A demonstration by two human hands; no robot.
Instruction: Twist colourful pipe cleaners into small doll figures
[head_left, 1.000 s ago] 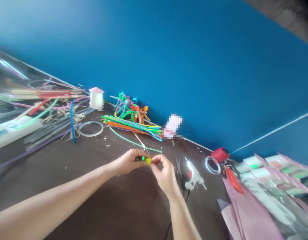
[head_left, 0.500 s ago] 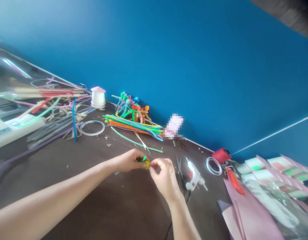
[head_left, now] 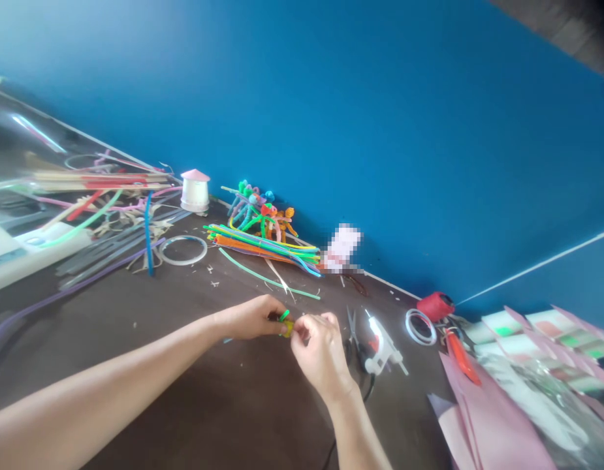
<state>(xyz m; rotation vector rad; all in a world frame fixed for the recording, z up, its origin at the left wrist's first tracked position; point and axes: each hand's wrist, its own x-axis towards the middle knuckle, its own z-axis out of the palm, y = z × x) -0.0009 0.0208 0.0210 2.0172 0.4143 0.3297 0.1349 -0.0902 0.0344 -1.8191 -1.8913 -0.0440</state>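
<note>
Between my two hands, over the middle of the dark table, is a small yellow piece (head_left: 286,328) with a bright green bit (head_left: 284,315) above it. My left hand (head_left: 256,317) pinches this piece from the left. The fingertips of my right hand (head_left: 317,343) are bent together at its right side and touch it; whether they grip it is hard to tell, as the fingers cover that edge. Behind the hands, a bundle of coloured pipe cleaners (head_left: 265,247) lies near several small pipe-cleaner figures (head_left: 262,212).
Right of my hands lie scissors (head_left: 352,326) and a white glue gun (head_left: 384,346) with a cord. Farther right are a red spool (head_left: 435,305) and pink sheets (head_left: 492,411). A white cup (head_left: 194,192) and clear ring (head_left: 183,250) stand left, beside mixed strips.
My right hand's fingers have shifted slightly and curl more beside the yellow piece. My left hand keeps its hold. The whole view has moved a little.
</note>
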